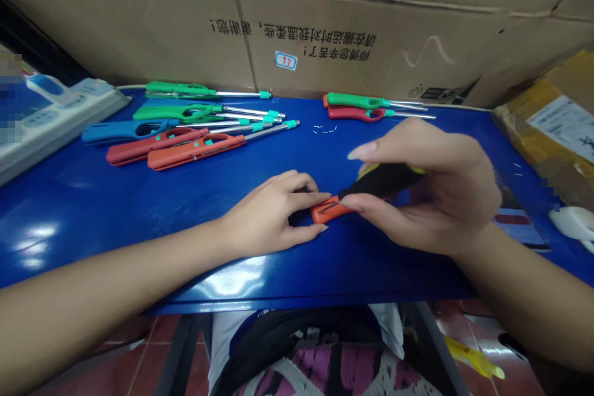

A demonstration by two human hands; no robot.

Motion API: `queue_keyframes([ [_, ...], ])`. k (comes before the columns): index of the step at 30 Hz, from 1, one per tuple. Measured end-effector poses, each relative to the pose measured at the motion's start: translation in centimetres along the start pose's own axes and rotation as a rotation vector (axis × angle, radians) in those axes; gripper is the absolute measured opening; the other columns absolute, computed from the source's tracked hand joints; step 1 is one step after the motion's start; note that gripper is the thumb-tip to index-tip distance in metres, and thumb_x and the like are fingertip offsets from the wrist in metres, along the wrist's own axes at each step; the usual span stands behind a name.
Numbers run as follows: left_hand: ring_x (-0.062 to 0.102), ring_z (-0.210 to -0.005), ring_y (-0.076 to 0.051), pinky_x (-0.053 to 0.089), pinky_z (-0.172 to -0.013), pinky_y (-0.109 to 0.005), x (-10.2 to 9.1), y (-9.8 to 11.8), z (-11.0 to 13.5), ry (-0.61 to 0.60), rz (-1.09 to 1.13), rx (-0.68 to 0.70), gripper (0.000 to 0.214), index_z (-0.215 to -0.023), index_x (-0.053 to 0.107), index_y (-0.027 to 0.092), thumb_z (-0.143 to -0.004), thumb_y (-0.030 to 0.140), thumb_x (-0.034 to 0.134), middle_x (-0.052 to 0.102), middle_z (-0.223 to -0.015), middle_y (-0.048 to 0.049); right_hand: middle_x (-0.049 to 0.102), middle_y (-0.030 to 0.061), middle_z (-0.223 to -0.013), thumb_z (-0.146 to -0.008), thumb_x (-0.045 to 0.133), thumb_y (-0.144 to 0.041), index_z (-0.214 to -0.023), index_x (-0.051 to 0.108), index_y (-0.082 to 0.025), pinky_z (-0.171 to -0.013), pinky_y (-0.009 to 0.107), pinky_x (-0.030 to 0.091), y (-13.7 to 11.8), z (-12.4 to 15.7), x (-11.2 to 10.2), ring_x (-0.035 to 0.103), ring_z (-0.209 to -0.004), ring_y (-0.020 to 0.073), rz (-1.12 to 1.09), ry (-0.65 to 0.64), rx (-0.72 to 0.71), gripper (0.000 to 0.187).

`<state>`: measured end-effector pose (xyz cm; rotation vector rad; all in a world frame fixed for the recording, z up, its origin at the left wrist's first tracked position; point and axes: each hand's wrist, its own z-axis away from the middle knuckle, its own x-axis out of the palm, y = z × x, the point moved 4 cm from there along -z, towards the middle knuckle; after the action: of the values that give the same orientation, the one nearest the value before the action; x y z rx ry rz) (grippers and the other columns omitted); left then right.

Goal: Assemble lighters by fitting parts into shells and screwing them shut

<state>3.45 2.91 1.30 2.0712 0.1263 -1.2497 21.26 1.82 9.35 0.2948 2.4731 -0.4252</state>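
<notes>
Orange casing [333,211]: centre of frame, on table [260,154] | Left hand [273,213]: thumb and fingers pinching its left end; firm pressure should prevent slip | Right hand [448,189]: pinching black-and-yellow tool [390,181] over casing; steady, controlled force is advisable | Lighters [185,153]: upper left, well apart

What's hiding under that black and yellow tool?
Under the tool you can see one end of an orange piece and some blue table. The tool and right hand cover much of the rest, so I can't tell what's there.
</notes>
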Motion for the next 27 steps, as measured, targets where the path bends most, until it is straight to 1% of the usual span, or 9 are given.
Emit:
queue_keyframes([
  [2,0.06,-0.102,-0.022,0.051,-0.091,-0.036,0.0,0.0,0.0,-0.003,0.006,-0.003,0.027,-0.116,0.073,0.021,-0.092,0.032,0.07,0.065,-0.109,-0.007,0.074,-0.0009,-0.084,-0.083,0.08,-0.026,-0.116,0.065,-0.021,-0.064,0.027,0.06,-0.1,-0.1,0.0,0.066,-0.064,0.0145,0.037,-0.025,-0.024,0.037],
  [5,0.06,-0.1,-0.022,0.051,-0.091,-0.037,0.0,0.0,0.0,-0.007,0.005,-0.004,0.028,-0.117,0.073,0.019,-0.091,0.031,0.07,0.065,-0.109,-0.0073,0.073,0.0103,-0.124,-0.091,0.06,-0.02,-0.142,0.053,-0.015,-0.087,0.035,0.062,-0.1,0.2,-0.1,0.073,-0.102,0.0215,-0.032,-0.088,-0.007,0.051],
  [8,0.06,-0.102,-0.022,0.05,-0.093,-0.038,0.0,0.0,0.0,-0.002,0.007,0.0,0.032,-0.121,0.071,0.019,-0.091,0.032,0.07,0.065,-0.11,-0.0075,0.063,0.0083,-0.143,-0.09,0.051,-0.013,-0.154,0.041,-0.021,-0.096,0.038,0.06,0.0,0.5,0.0,0.07,-0.116,0.0227,-0.044,-0.143,0.052,0.065],
  [12,0.06,-0.103,-0.023,0.05,-0.094,-0.038,0.1,-0.1,0.0,-0.01,0.011,-0.01,0.032,-0.121,0.071,0.021,-0.091,0.032,0.07,0.066,-0.11,-0.0071,0.077,0.0004,-0.112,-0.089,0.069,-0.025,-0.126,0.061,-0.028,-0.067,0.027,0.063,0.1,0.3,-0.2,0.075,-0.076,0.0161,0.115,-0.059,0.023,0.037],
  [15,0.06,-0.102,-0.023,0.051,-0.093,-0.038,0.1,-0.1,0.0,-0.016,0.012,-0.015,0.03,-0.119,0.072,0.02,-0.091,0.032,0.07,0.066,-0.11,-0.0074,0.077,-0.0031,-0.09,-0.087,0.075,-0.029,-0.115,0.064,-0.027,-0.052,0.024,0.057,0.0,0.3,-0.3,0.07,-0.06,0.0133,0.176,0.002,-0.066,0.031],
  [19,0.06,-0.103,-0.024,0.051,-0.093,-0.039,0.0,0.0,0.0,-0.008,0.008,-0.005,0.031,-0.118,0.072,0.018,-0.091,0.032,0.071,0.066,-0.11,-0.0083,0.07,0.0062,-0.131,-0.096,0.049,-0.021,-0.143,0.051,-0.019,-0.085,0.033,0.063,0.3,0.7,0.1,0.075,-0.099,0.0178,-0.03,-0.077,0.028,0.047],
  [21,0.06,-0.105,-0.024,0.051,-0.095,-0.04,0.0,0.0,-0.1,-0.004,0.006,0.002,0.031,-0.118,0.072,0.019,-0.091,0.033,0.07,0.066,-0.111,-0.0085,0.063,0.0067,-0.143,-0.096,0.047,-0.015,-0.149,0.044,-0.017,-0.096,0.036,0.06,0.0,0.7,0.4,0.071,-0.113,0.0182,-0.112,-0.124,0.058,0.053],
  [23,0.061,-0.106,-0.024,0.051,-0.096,-0.04,0.0,0.0,-0.1,-0.009,0.004,-0.002,0.03,-0.118,0.073,0.019,-0.092,0.033,0.069,0.066,-0.112,-0.0083,0.069,0.0043,-0.135,-0.096,0.055,-0.017,-0.14,0.052,-0.018,-0.091,0.03,0.062,-0.4,0.6,0.4,0.073,-0.105,0.0158,-0.097,-0.142,0.051,0.044],
  [27,0.061,-0.105,-0.023,0.051,-0.094,-0.038,0.0,-0.1,-0.1,-0.006,-0.001,0.0,0.031,-0.118,0.072,0.018,-0.092,0.032,0.069,0.066,-0.111,-0.0077,0.079,-0.0028,-0.093,-0.087,0.078,-0.033,-0.11,0.065,-0.026,-0.066,0.024,0.062,-0.7,0.2,0.0,0.074,-0.071,0.014,0.154,-0.081,0.002,0.027],
])
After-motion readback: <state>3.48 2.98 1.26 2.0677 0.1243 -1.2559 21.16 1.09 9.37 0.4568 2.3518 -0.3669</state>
